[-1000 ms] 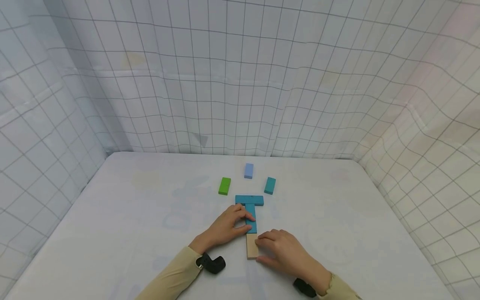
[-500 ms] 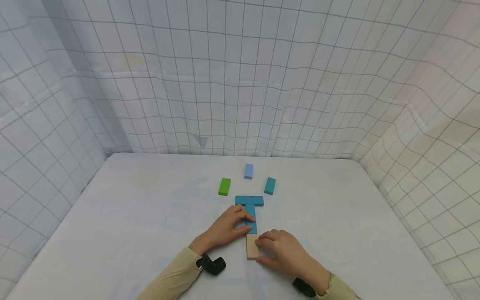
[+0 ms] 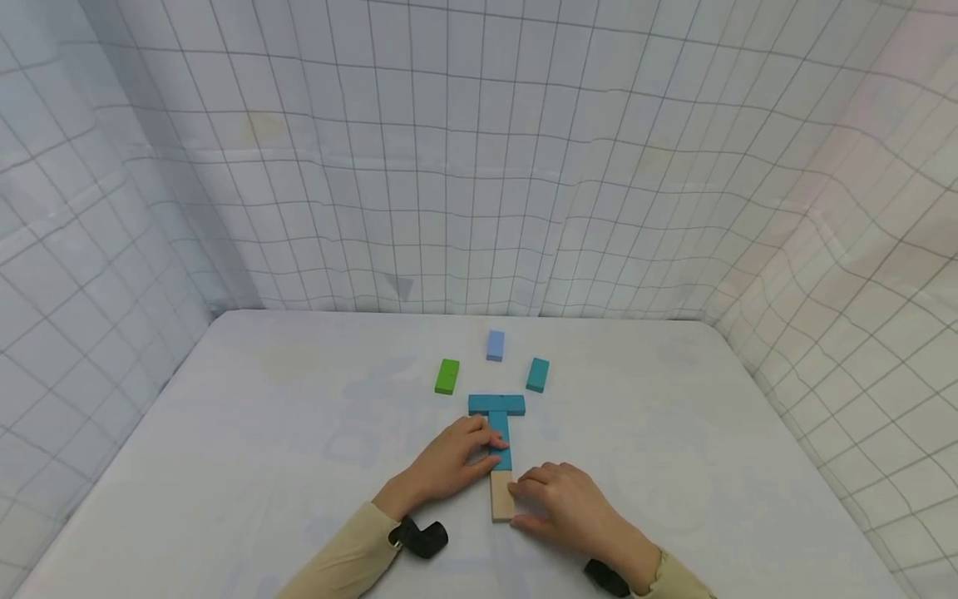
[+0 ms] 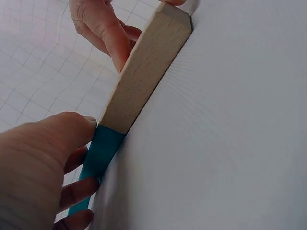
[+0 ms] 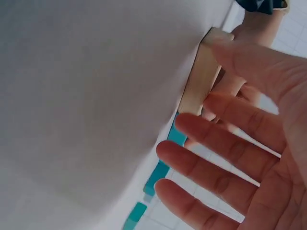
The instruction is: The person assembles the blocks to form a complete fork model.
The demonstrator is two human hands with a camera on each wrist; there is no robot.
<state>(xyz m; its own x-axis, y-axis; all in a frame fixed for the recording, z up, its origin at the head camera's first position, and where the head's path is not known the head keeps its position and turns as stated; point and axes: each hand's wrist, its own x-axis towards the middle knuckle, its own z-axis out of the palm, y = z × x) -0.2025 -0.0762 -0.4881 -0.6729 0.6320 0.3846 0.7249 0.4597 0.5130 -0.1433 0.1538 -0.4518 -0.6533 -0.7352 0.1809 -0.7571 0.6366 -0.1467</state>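
Note:
Three blocks form a long T on the white table. A blue block (image 3: 496, 404) lies crosswise at the top, and a second blue block (image 3: 498, 426) runs from it toward me. End to end with that stem lies a plain wooden block (image 3: 502, 497). My left hand (image 3: 449, 456) holds the blue stem block, thumb by its near end and fingers about its side. My right hand (image 3: 566, 506) holds the wooden block, thumb at its near end and index finger at its right edge; the other fingers spread out in the right wrist view.
Beyond the T lie a green block (image 3: 446, 377), a pale blue block (image 3: 496, 345) and a teal block (image 3: 537, 374), apart from one another. A white gridded curtain (image 3: 479, 166) hangs behind the white table (image 3: 299, 449) and along both sides.
The head view has tilted slightly, so everything sits a little lower in it. Both hands keep their places on the blocks.

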